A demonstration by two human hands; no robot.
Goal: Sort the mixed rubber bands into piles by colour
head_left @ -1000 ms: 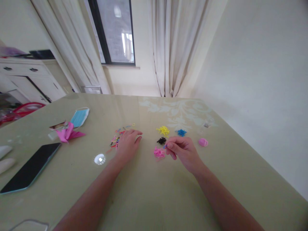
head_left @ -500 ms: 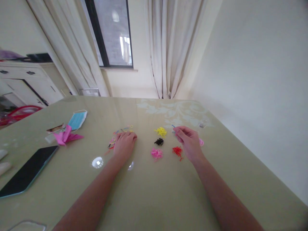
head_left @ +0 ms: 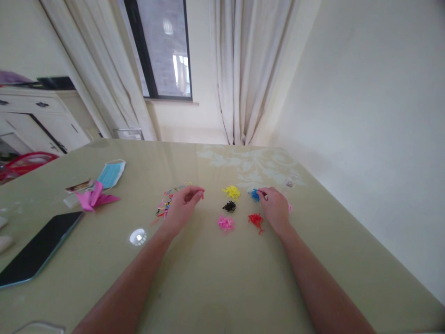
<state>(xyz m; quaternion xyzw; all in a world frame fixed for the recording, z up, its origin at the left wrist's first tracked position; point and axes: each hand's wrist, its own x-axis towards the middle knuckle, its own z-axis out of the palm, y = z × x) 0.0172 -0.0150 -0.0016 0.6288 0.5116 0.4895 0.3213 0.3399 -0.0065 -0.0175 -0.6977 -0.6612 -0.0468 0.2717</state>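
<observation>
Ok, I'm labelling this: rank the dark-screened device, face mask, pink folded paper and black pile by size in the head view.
Dark-screened device
Face mask and pink folded paper, too alike to rank
Black pile

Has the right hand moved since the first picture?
Yes, the right hand went rightward: its fingertips were beside the black pile and are now at the blue pile.

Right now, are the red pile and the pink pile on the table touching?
Apart. The head view shows a strip of tabletop between the red pile and the pink pile.
</observation>
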